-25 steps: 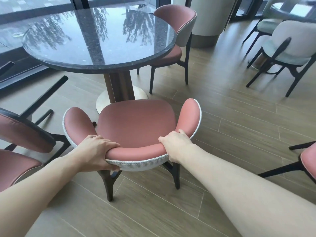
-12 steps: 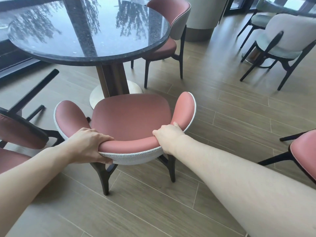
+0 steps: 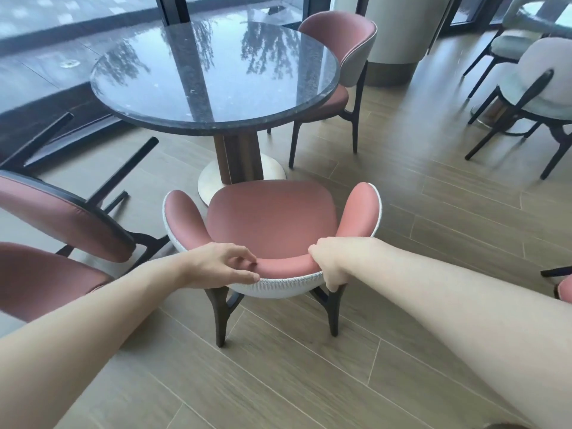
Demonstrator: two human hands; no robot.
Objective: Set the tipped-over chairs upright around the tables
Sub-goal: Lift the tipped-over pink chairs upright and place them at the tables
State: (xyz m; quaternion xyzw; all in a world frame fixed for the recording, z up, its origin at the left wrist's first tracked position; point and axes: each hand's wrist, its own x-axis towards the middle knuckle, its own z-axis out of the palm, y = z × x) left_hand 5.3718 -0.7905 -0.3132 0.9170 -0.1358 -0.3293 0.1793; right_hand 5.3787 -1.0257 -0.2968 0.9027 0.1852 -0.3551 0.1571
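A pink padded chair point(image 3: 269, 221) with a white woven back stands upright on its dark legs in front of the round dark stone table point(image 3: 213, 72). My right hand point(image 3: 329, 263) grips the right part of its curved backrest. My left hand point(image 3: 226, 266) hovers at the left part of the backrest with fingers loosened and apart, barely touching it. At the far left a second pink chair point(image 3: 62, 218) lies tipped over, its black legs pointing toward the table.
Another pink chair point(image 3: 343, 54) stands upright behind the table. Pale chairs point(image 3: 538, 88) surround a second table at the right. The edge of a pink chair point(image 3: 565, 287) shows at the right border. A column point(image 3: 399, 41) stands at the back; the wood floor is open in front.
My left hand has loosened from a full grip on the backrest to open fingers. The view has pulled back and shifted, and the chair stays upright near the table.
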